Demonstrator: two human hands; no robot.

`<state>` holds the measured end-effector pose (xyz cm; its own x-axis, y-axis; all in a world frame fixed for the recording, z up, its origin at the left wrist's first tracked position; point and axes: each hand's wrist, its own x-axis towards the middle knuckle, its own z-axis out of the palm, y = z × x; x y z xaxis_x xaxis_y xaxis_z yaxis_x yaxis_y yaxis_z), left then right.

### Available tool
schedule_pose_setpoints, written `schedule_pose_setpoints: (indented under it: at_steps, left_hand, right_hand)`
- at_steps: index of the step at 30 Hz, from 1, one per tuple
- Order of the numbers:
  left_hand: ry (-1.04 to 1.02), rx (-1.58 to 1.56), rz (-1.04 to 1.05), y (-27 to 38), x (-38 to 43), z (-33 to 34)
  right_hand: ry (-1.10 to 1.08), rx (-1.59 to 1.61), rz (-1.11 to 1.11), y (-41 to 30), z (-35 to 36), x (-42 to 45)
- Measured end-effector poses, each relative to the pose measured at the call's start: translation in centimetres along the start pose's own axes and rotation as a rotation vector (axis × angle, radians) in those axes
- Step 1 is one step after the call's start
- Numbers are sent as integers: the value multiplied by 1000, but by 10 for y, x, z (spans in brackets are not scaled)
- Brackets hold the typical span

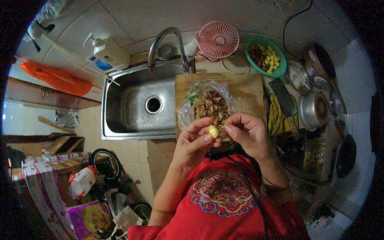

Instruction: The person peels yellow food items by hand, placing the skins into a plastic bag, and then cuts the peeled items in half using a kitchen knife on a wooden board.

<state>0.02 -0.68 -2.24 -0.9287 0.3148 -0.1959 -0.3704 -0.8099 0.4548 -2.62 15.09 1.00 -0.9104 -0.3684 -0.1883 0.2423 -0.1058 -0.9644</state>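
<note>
A pale yellow, grooved peeled kernel [213, 131], which looks like a chestnut, is held between the thumb and fingers of my left hand [196, 136]. Close to its right side, my right hand [247, 132] has thumb and forefinger pinched together. Whether a shred of skin is between those fingertips is too small to tell. Just beyond both hands, an open clear plastic bag [183, 113] full of brown shells and skins [210, 105] lies on a wooden cutting board [247, 87]. A green basket [249, 57] at the back holds yellow kernels [272, 58] beside brown unpeeled ones [257, 57].
Left of the board is a steel sink [129, 99] with a curved faucet [168, 30]. A pink fan [219, 39] stands behind. To the right, a cleaver [282, 93] lies over a yellow-and-black cloth [276, 117], beside a metal pot [313, 111]. Boxes [51, 180] fill the lower left.
</note>
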Motion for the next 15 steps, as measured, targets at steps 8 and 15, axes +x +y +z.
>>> schedule_pose_setpoints:
  at_steps: [8, 15]
  left_hand:
    - [119, -20, 49, -4, 1, 3]
    - [188, -16, 37, -4, 1, 1]
  right_hand:
    - [-31, -49, 20, -3, 0, -1]
    - [133, -207, -79, 19, -9, 21]
